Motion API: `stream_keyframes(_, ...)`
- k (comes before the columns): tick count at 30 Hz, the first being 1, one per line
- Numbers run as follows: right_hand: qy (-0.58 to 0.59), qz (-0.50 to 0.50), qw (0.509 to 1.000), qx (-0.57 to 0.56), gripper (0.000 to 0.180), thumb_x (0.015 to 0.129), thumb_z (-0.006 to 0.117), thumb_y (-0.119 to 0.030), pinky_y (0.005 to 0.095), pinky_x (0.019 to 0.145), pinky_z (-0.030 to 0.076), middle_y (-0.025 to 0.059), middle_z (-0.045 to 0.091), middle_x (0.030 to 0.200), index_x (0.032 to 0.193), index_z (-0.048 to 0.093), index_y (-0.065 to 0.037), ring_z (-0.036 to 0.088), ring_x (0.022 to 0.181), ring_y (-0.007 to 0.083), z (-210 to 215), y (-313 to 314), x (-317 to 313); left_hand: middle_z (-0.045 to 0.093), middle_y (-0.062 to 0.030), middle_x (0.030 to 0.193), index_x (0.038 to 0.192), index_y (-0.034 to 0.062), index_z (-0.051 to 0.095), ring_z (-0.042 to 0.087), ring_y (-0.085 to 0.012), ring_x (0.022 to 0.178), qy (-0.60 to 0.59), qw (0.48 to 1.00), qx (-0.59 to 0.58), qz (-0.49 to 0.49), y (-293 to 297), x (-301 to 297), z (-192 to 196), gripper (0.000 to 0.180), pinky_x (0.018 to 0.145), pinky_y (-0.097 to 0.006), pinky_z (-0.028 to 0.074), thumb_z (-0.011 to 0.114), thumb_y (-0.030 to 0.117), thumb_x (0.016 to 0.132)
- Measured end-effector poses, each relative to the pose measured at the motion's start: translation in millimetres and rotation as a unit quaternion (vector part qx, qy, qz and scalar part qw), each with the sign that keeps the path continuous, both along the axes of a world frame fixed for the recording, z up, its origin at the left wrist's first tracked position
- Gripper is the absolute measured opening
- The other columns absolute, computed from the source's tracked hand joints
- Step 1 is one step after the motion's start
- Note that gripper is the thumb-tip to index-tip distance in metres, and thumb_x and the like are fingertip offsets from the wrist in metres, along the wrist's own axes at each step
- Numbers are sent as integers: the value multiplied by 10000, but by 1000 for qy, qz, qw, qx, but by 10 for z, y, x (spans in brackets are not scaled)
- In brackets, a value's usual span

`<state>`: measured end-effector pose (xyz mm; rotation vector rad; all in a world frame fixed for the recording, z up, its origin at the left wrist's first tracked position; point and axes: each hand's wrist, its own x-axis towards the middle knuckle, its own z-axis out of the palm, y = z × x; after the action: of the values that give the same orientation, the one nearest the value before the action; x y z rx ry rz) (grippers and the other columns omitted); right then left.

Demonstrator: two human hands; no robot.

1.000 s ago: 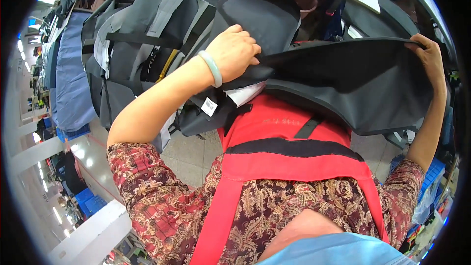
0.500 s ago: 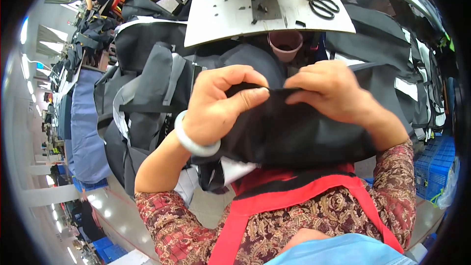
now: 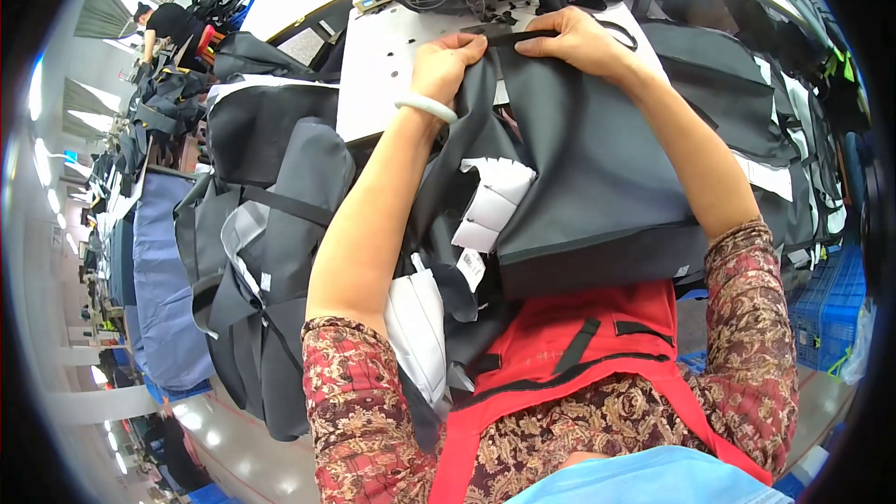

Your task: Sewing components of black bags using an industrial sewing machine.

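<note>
Pinching the far edge of a dark grey fabric piece [image 3: 588,168], both hands work close together at the white desk [image 3: 383,65]. The left hand [image 3: 448,61], with a pale bangle [image 3: 427,108] on its wrist, has its grip closed on the cloth's top left corner. The right hand [image 3: 574,37] presses a black strap [image 3: 518,35] against the same edge, fingers curled shut over it. The fabric drapes from the desk down over the person's red apron [image 3: 560,355]. More grey pieces [image 3: 280,224] hang in a heap to the left.
</note>
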<state>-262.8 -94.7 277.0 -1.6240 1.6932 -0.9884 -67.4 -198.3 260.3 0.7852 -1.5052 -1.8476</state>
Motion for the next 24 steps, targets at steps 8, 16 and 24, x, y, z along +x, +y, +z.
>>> stream_keyframes(8,-10,-4,1000,-3,333,861,713,-288,256,715,462,21,656,807,954,690,31,551,763,69,-120,-262,-145,692,-106,893,1036,-76,655,637,-161,717,-19,999,50,5,-254,-146,-70,214,665,-285,521,655,92,904)
stream_keyframes(16,-12,-16,1000,5,330,875,703,-293,266,742,462,17,657,823,950,688,28,555,775,73,-168,-368,-161,695,-116,913,1064,-86,653,651,-169,741,-21,997,71,22,-395,-217,-166,244,688,-277,529,669,90,895)
stream_keyframes(24,-27,-17,999,12,345,874,712,-301,260,783,472,19,679,884,1012,702,16,589,820,83,-251,-488,-210,684,-86,991,1113,-72,644,641,-140,822,-48,999,24,-3,-633,-234,-277,296,752,-258,511,669,137,905)
